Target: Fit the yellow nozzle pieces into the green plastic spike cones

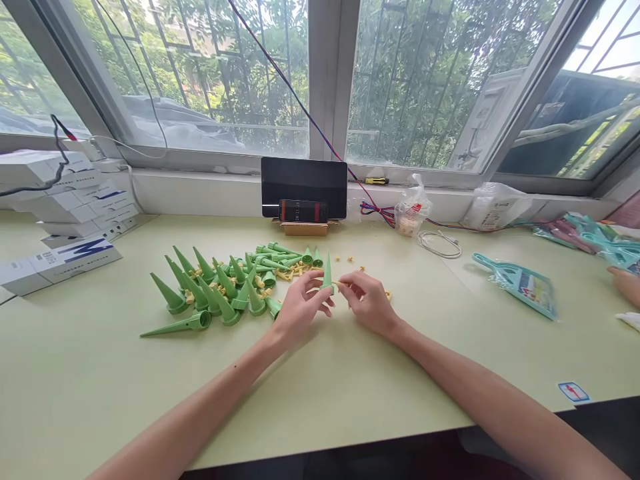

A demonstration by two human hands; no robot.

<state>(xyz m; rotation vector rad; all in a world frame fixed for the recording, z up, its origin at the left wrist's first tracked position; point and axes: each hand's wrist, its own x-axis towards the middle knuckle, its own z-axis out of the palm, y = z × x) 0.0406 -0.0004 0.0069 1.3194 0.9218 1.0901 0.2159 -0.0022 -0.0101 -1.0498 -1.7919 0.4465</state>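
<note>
Toward the far edge of the table (pixel 270 407), left hand (pixel 299 303) pinches a green conical spike (pixel 327 272) upright, apparently steadying it; right hand (pixel 371 301) pinches a yellow piece (pixel 335 283) beside its base.

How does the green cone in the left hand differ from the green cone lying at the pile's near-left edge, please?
The held cone stands tip-up, while the lying cone is on its side, tip to the left. The held cone is in the left hand's fingers; the lying cone rests untouched on the table. Both are green and tapered.
</note>
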